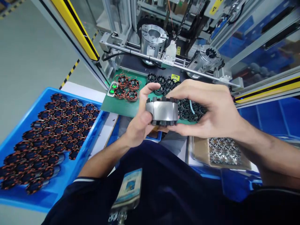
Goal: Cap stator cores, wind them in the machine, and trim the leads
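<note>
Between both hands, in front of my chest, is a motor stator core [165,111] with a smooth steel ring and black toothed insulators above and below. My left hand [140,120] grips its left side, thumb in front. From the right, my right hand [206,106] spans it with thumb and fingers at its top and bottom edges. Behind them, on a green work surface [112,106], sit several copper-wound stators [126,87] at the left. Several unwound black stator cores [161,82] stand in a cluster, partly hidden by my hands.
A blue tray [92,150] full of wound stators lies at left. The winding machine has a metal rail [140,56] and two cylindrical fixtures [153,39], the right one bearing a black core [211,52]. A cardboard box [199,151] holds metal rings [223,151]. Yellow-black posts [77,31] flank the opening.
</note>
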Available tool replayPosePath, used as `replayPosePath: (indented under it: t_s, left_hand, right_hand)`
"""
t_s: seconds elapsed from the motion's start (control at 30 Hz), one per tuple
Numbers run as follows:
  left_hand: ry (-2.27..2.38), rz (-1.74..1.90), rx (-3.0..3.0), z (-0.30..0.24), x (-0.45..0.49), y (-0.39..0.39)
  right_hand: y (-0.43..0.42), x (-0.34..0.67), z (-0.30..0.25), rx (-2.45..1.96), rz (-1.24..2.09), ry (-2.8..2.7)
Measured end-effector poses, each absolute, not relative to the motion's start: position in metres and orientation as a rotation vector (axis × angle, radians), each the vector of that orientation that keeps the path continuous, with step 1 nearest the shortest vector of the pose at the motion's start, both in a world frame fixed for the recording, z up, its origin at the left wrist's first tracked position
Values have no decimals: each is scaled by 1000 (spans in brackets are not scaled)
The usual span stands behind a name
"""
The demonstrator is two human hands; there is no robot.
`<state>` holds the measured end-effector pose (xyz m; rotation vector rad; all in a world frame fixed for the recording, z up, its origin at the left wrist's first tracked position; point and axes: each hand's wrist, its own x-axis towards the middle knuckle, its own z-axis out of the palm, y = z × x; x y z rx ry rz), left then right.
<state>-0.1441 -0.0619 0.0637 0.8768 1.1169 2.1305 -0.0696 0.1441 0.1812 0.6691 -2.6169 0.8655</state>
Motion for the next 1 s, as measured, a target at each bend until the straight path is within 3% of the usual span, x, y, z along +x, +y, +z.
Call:
replayPosePath:
  t_s: [0.2,0.6,0.67,0.87,1.0]
  left_hand:
    - [1073,2123,742,83,-132,-67]
    - [1176,2017,780,71,-150,-96]
    - [1212,2005,795,68,-156,-99]
    - [1182,1977,793,47,-189,-103]
    - [1211,1934,797,25,-214,-98]
  right_hand:
    - [126,-63,191,393,928,-2742]
    - [131,-76,174,267,1105,-2827]
    - [133,-84,172,280,1226,-2845]
    - [139,-127,156,172,2060,-2791]
    - [143,-157,141,135,2142,-2880]
